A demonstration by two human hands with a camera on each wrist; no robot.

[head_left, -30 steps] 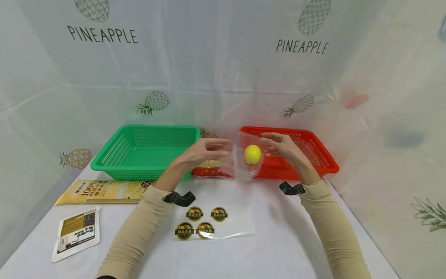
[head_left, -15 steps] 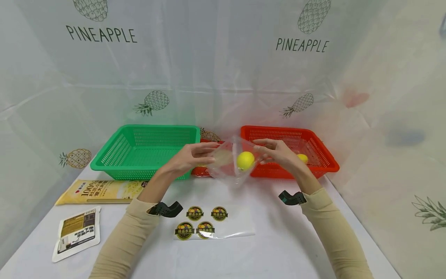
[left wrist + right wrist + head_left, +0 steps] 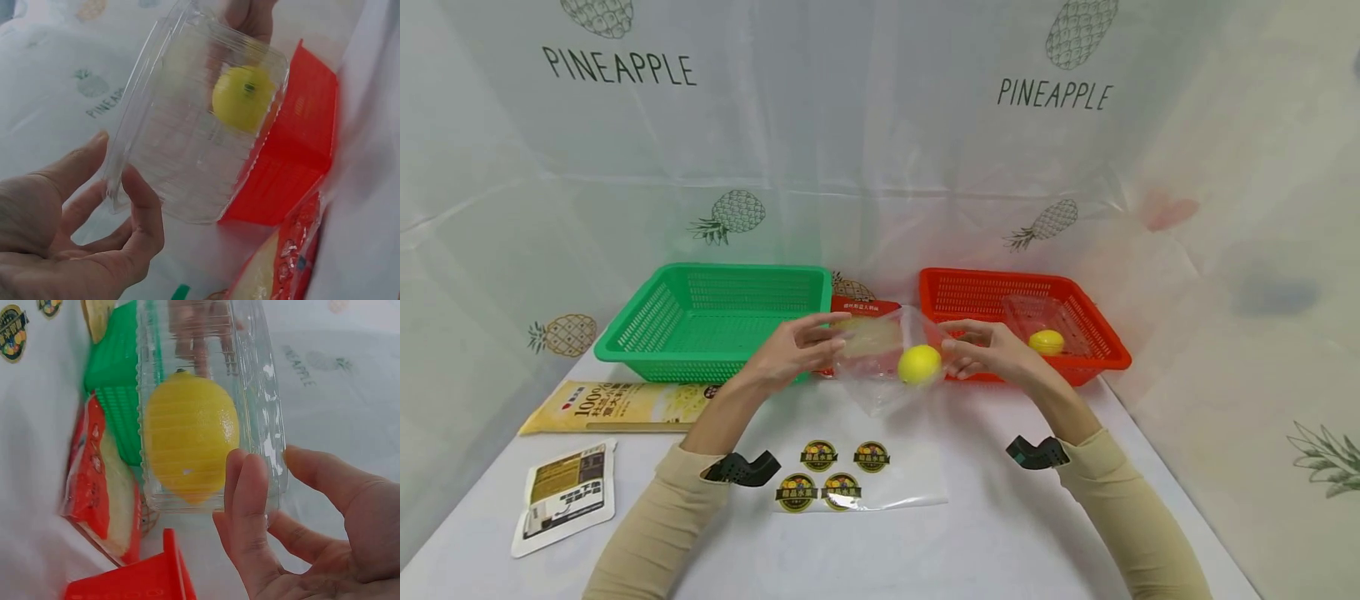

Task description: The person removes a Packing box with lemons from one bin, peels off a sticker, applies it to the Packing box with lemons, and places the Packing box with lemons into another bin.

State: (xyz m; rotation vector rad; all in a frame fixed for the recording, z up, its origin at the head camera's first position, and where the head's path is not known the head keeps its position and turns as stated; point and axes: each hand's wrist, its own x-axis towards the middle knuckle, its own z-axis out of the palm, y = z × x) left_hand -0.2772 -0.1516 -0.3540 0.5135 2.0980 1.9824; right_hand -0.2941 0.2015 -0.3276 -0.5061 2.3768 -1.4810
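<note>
Item: clear plastic clamshell box [image 3: 880,358], one lemon [image 3: 920,364] inside, held in the air above the desk [image 3: 985,533], in front of the gap between the two baskets.

Hold: left hand [image 3: 790,354] at the box's 9 o'clock end, thumb and fingers pinching the rim; right hand [image 3: 988,352] at its 3 o'clock end, fingertips and thumb clamped on the wall. Both hands grip; neither is empty.

Axis: long axis runs 9-to-3, hand to hand. The lemon lies at the 3 o'clock end, just beside the right fingers, so the right hand is the nearer one.

Surroundings: red basket [image 3: 1097,354] at 2 o'clock, holding a second lemon [image 3: 1047,342] in another clear box; green basket [image 3: 625,350] at 10 o'clock; red-edged food packet [image 3: 865,307] behind the box; sticker sheet [image 3: 895,492] at 6 o'clock; yellow noodle packet [image 3: 617,408] and white pouch [image 3: 565,500] at 8 o'clock.

Unclear: whether the lid is latched or ajar cannot be told; the box edges wash out against the desk in the head view, and the food packet is largely covered.
</note>
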